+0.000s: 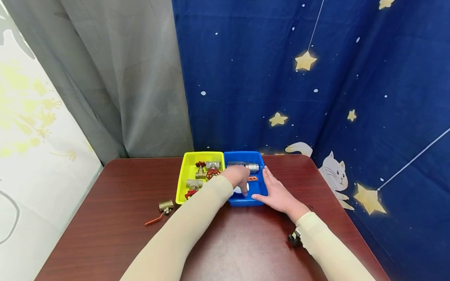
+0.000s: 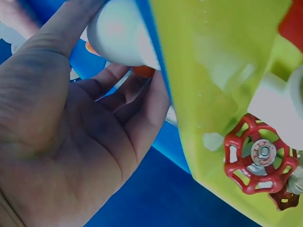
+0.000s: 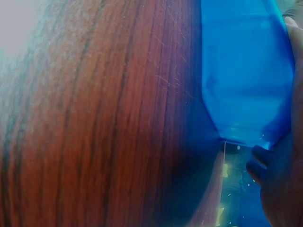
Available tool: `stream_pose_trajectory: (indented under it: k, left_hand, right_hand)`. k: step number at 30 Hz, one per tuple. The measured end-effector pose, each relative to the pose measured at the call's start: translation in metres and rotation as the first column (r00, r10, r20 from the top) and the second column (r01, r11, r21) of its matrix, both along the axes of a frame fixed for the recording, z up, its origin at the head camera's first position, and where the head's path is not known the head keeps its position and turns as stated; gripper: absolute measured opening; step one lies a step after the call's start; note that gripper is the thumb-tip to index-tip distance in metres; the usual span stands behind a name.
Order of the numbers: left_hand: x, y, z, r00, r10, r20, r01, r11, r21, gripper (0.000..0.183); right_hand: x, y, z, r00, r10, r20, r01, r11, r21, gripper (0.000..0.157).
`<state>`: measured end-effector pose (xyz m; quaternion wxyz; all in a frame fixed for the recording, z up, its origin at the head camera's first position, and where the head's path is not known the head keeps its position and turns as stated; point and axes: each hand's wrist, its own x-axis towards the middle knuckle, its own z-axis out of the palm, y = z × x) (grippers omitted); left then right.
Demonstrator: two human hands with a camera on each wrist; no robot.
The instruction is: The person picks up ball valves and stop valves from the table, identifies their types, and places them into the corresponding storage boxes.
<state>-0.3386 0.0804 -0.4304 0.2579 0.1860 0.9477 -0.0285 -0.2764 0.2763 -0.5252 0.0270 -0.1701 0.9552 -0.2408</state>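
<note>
My left hand point(image 1: 239, 175) reaches down into the blue bin point(image 1: 242, 203). In the left wrist view, its thumb and curled fingers hold a white, rounded plastic fitting point(image 2: 122, 35), with a bit of orange showing beneath. The rest of that piece is hidden. Beyond the hand, a metal valve point(image 1: 253, 168) lies at the back of the bin, and an orange handle point(image 1: 252, 178) is nearer the middle. My right hand point(image 1: 277, 194) rests along the bin's right wall with straight fingers, its thumb towards the front rim.
Left of the blue bin, touching it, stands a yellow bin point(image 1: 180, 191) with several valves, among them one with a red handwheel point(image 2: 259, 153). A brass ball valve point(image 1: 166, 206) with an orange lever lies on the brown table point(image 1: 123, 195). Curtains point(image 1: 246, 78) hang behind.
</note>
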Motion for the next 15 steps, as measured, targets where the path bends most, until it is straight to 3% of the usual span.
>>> stream_pose_trajectory:
  k: [6,9,15]
  left_hand:
    - [0.003,0.011,0.006,1.0,-0.001,0.023,0.003,0.996,-0.093,0.08]
    - [0.007,0.012,0.005,1.0,0.001,0.008,0.0,0.996,-0.089,0.075]
    - [0.012,0.007,-0.004,0.997,-0.057,-0.042,0.054,0.996,-0.075,0.07]
  right_hand:
    - [-0.001,0.0,0.0,1.0,0.01,-0.012,-0.01,1.0,-0.014,0.121]
    - [-0.001,0.001,-0.001,1.0,0.012,-0.008,-0.012,1.0,-0.014,0.121]
    - [-0.001,0.001,-0.001,1.0,0.006,-0.007,-0.006,1.0,-0.014,0.119]
